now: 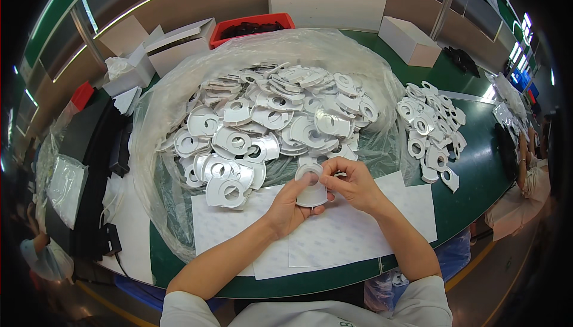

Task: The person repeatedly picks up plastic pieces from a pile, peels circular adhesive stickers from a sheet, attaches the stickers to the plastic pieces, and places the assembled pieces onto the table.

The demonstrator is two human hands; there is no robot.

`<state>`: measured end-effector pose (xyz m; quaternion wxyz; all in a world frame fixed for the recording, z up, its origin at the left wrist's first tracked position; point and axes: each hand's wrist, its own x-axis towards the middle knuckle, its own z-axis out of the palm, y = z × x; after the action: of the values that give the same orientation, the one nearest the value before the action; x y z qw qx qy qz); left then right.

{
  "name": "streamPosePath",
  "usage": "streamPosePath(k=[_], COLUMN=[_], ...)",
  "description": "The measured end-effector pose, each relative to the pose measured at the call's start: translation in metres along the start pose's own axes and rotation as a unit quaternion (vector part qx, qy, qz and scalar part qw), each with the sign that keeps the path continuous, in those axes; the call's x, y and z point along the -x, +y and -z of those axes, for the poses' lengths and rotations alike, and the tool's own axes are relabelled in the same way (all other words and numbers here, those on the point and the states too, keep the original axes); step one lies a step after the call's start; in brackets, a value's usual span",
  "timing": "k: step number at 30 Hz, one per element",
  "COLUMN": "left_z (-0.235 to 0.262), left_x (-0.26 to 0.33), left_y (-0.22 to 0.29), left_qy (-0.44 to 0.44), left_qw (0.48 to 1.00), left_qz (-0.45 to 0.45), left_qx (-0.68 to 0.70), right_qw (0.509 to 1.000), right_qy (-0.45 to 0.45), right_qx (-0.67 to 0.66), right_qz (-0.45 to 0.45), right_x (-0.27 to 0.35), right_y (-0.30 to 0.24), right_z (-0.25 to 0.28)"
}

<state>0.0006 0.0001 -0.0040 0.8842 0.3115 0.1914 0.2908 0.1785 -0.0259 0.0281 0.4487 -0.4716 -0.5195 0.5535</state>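
Observation:
My left hand (290, 206) grips a white plastic part with a round ring (311, 194) by its left side and lower edge, above the white sheets. At the upper right rim of that part, my right hand (353, 185) has thumb and forefinger pinched together; whatever lies between those fingertips is too small to make out. Just beyond both hands rises a large heap of similar white ringed parts (239, 112), lying on a clear plastic bag (373, 148). A smaller group of the same parts (422, 125) is spread to the right.
White sheets with faint print (352, 240) cover the green table (477, 175) in front of me. A red bin with dark pieces (218, 37) and open white boxes (179, 46) stand at the back left. Another white box (412, 43) is back right. People sit at both sides.

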Motion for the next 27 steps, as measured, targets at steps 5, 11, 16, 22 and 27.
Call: streamPosePath(k=[5,11,16,22,27], left_z=[-0.002,-0.005,-0.003,-0.007,-0.006], left_x=[0.003,0.005,0.005,0.008,0.007], left_y=[0.001,0.004,0.002,0.001,-0.001], left_qy=[0.04,0.038,0.027,0.054,0.011], left_qw=[0.999,0.999,0.999,0.996,0.994], left_qz=[0.019,0.032,0.03,0.046,0.046], left_qx=[0.002,-0.018,-0.035,-0.057,-0.095], right_qw=[1.0,0.999,0.948,0.984,0.989], right_qy=[-0.001,0.0,0.06,0.099,0.105], right_qx=[0.019,0.031,0.226,0.106,0.1], right_qz=[0.007,0.024,0.215,0.101,0.039], right_x=[0.0,0.002,-0.002,0.004,0.008], right_y=[-0.001,-0.001,0.002,-0.011,-0.015], right_z=[-0.001,-0.002,0.001,-0.004,-0.01])
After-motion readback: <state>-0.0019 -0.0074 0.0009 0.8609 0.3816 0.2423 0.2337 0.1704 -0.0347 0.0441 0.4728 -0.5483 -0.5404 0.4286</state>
